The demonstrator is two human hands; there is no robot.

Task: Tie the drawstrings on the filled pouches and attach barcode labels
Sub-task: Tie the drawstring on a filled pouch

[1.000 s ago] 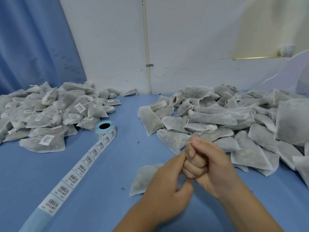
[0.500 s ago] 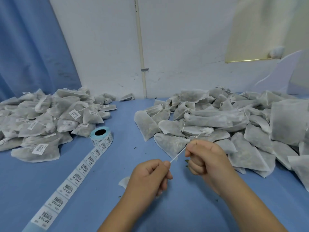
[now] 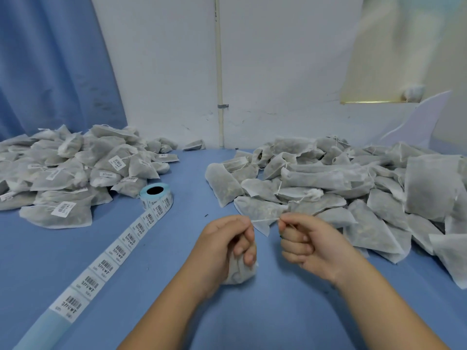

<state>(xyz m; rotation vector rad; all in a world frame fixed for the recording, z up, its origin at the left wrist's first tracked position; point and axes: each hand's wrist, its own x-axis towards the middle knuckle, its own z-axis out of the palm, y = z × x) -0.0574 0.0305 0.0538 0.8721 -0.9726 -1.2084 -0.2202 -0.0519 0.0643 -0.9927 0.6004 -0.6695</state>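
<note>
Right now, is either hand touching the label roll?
No, the left hand and right hand pinch a drawstring between them, while the label roll lies apart.

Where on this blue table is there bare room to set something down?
Bare blue table shows in the lane between the heap of labelled grey mesh pouches and the heap of unlabelled mesh pouches, and left of the unrolled white barcode-label strip. Crowded: both heaps, and mid-front, where the left hand grips a pouch and the right hand pinches its drawstring.
</note>
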